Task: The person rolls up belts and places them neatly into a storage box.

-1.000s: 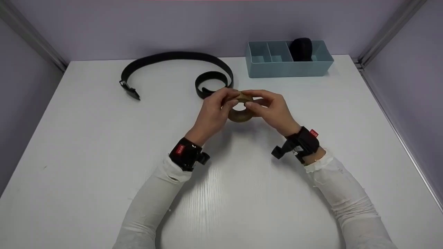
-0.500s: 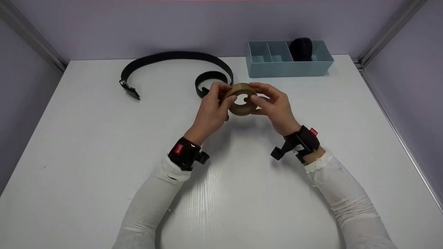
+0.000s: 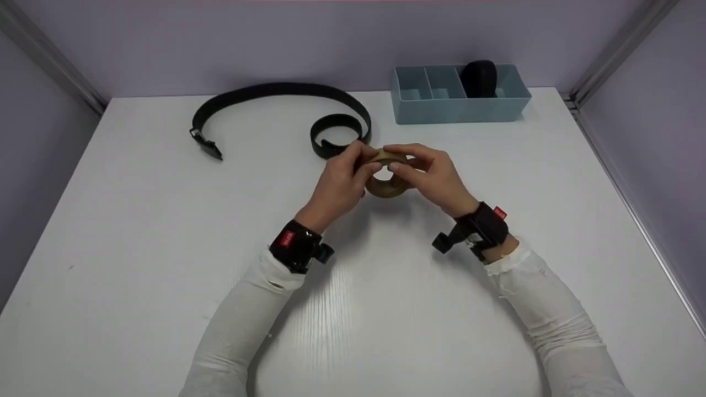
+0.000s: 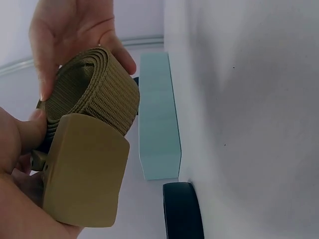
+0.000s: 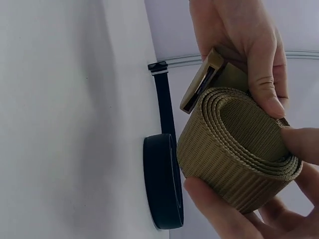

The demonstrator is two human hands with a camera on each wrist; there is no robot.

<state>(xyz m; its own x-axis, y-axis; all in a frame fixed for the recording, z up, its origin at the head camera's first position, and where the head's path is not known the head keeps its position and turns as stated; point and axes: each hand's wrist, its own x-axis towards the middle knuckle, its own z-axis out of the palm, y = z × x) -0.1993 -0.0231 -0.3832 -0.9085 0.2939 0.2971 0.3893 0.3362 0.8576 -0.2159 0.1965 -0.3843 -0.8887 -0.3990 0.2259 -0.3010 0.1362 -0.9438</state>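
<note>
A tan woven belt [image 3: 387,190], rolled into a coil, is held between both hands above the table. Its flat tan buckle [image 4: 85,172] sticks out on the left hand's side. My left hand [image 3: 337,184] grips the coil near the buckle, its thumb on the near edge. From the other side my right hand [image 3: 438,179] pinches the coil between thumb and fingers; in the right wrist view the coil's layers [image 5: 239,144] lie wound around an open centre. Just behind the left hand lies a black belt [image 3: 287,88], one end curled up and the other bearing a buckle.
A light blue divided box [image 3: 460,110] stands at the back right, with a black rounded object [image 3: 479,80] in one of its compartments. The white table [image 3: 165,231] is bounded by a pale wall [image 3: 309,44] at the back and panels at both sides.
Half a second ago the coil was raised and showed its ring more fully; now both hands have lowered it slightly and tipped it. The black belt and box have stayed put.
</note>
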